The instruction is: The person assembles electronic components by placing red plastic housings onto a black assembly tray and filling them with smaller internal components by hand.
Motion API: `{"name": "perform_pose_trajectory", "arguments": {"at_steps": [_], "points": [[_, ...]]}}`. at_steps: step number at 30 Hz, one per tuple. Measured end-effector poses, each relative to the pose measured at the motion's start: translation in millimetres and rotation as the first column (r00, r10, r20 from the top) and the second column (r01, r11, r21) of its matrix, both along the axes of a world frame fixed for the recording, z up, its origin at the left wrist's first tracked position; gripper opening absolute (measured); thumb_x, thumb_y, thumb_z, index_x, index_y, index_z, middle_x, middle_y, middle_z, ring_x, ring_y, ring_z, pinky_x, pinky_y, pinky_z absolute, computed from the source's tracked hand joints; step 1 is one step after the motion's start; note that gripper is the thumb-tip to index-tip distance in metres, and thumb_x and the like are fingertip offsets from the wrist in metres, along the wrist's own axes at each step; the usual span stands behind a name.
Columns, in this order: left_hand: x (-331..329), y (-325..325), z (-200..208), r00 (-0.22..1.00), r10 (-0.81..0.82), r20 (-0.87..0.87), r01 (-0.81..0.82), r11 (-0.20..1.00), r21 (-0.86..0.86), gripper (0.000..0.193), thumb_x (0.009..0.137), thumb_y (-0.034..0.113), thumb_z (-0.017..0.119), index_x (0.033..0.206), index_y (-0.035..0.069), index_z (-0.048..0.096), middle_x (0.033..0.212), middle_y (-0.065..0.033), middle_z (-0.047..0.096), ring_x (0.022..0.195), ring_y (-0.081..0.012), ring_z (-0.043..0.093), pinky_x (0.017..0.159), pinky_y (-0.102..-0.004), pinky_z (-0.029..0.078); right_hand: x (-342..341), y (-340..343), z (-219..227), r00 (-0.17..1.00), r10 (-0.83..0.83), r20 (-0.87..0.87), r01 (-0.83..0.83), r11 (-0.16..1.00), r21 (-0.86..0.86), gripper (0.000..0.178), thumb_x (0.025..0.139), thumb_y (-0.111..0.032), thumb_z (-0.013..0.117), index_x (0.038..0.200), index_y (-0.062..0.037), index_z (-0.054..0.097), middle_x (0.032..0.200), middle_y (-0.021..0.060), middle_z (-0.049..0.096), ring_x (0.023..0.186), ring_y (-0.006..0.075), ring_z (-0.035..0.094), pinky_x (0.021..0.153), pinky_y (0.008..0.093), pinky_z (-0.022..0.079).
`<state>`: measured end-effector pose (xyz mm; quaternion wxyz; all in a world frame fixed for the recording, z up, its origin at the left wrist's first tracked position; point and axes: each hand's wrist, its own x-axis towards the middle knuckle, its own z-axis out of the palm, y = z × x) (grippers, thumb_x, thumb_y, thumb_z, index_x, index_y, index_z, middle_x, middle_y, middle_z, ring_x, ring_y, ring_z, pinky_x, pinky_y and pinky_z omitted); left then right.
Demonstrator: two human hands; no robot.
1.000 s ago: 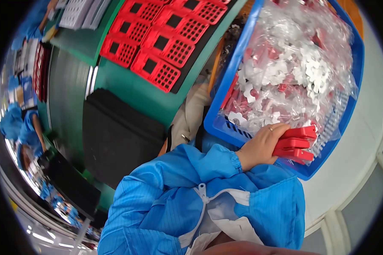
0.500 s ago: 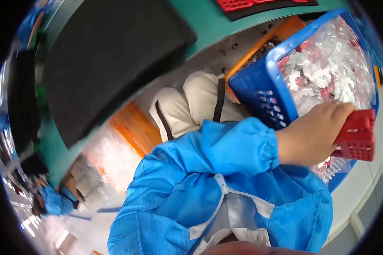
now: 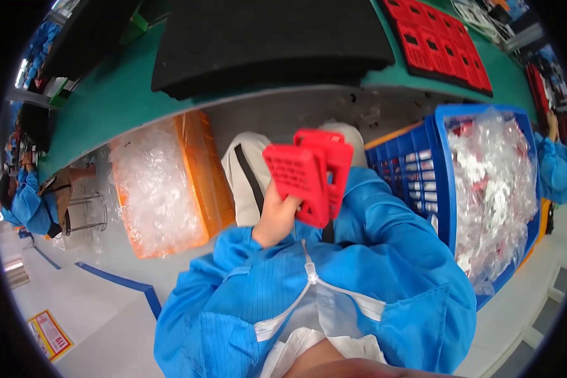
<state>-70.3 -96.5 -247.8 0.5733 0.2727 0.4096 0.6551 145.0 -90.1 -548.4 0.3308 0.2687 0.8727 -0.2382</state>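
Note:
My left hand (image 3: 276,217) is closed round the lower edge of two red slotted plastic shells (image 3: 296,179), held upright above my lap. One shell has rows of small slots; the other, behind it, shows a rectangular opening. My right sleeve (image 3: 375,198) comes in from the right and ends behind the shells, so the right hand and its fingers are hidden. To the right stands a blue plastic basket (image 3: 446,183), heaped with clear plastic bags (image 3: 494,189) that hold white and red pieces.
An orange crate (image 3: 192,179) of clear plastic bags sits on the floor at left. Ahead, the green bench (image 3: 101,113) bears a black mat (image 3: 264,44) and a tray of red shells (image 3: 438,47). Co-workers in blue sit at far left (image 3: 28,198) and far right (image 3: 554,167).
My left hand has come back from over the blue basket to above my lap, bringing the red shells along. The view has turned, showing more of the bench and the orange crate.

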Motion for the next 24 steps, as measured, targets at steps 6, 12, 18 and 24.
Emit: {"name": "perform_pose_trajectory", "arguments": {"at_steps": [6, 12, 18, 24], "points": [[-34, 36, -20, 0.837, -0.289, -0.466, 0.314, 0.949, -0.024, 0.055, 0.085, 0.008, 0.058, 0.135, 0.003, 0.035, 0.127, -0.0137, 0.048, 0.121, -0.0246, 0.046, 0.103, -0.0363, 0.035, -115, 159, 5, 0.993, 0.0, -0.121, 0.001, 1.0, 0.015, 0.039, 0.088, -0.03, 0.051, 0.116, -0.0039, 0.059, 0.103, 0.018, 0.061, 0.098, 0.028, 0.057, 0.086, 0.0408, 0.043], [-69, 104, -19, 0.555, -0.751, -0.357, 0.681, 0.657, -0.324, 0.056, 0.084, 0.003, 0.061, 0.134, 0.009, 0.037, 0.133, -0.019, 0.044, 0.122, -0.0314, 0.046, 0.101, -0.0388, 0.04, -185, 234, 35, 0.982, -0.04, -0.183, 0.02, 0.994, -0.108, 0.04, 0.087, -0.03, 0.052, 0.116, -0.0036, 0.059, 0.102, 0.0185, 0.061, 0.097, 0.0281, 0.058, 0.086, 0.0405, 0.043], [-86, 125, -1, 0.49, -0.751, -0.444, 0.635, 0.656, -0.409, 0.042, 0.083, 0.006, 0.061, 0.123, 0.007, 0.05, 0.118, -0.0174, 0.057, 0.106, -0.0301, 0.057, 0.093, -0.0366, 0.046, -203, 274, 68, 0.956, -0.134, -0.261, 0.091, 0.981, -0.17, 0.04, 0.087, -0.031, 0.052, 0.115, -0.0034, 0.059, 0.101, 0.019, 0.062, 0.096, 0.0282, 0.059, 0.087, 0.0402, 0.044], [-58, 121, -37, 0.683, -0.64, -0.351, 0.617, 0.763, -0.19, 0.054, 0.085, 0.01, 0.057, 0.134, 0.003, 0.038, 0.115, -0.0122, 0.057, 0.101, -0.0188, 0.056, 0.087, -0.0307, 0.047, -174, 250, 50, 0.891, -0.293, -0.346, 0.225, 0.949, -0.222, 0.04, 0.087, -0.032, 0.053, 0.115, -0.0032, 0.06, 0.1, 0.0195, 0.063, 0.095, 0.0284, 0.06, 0.087, 0.0398, 0.044]]}}
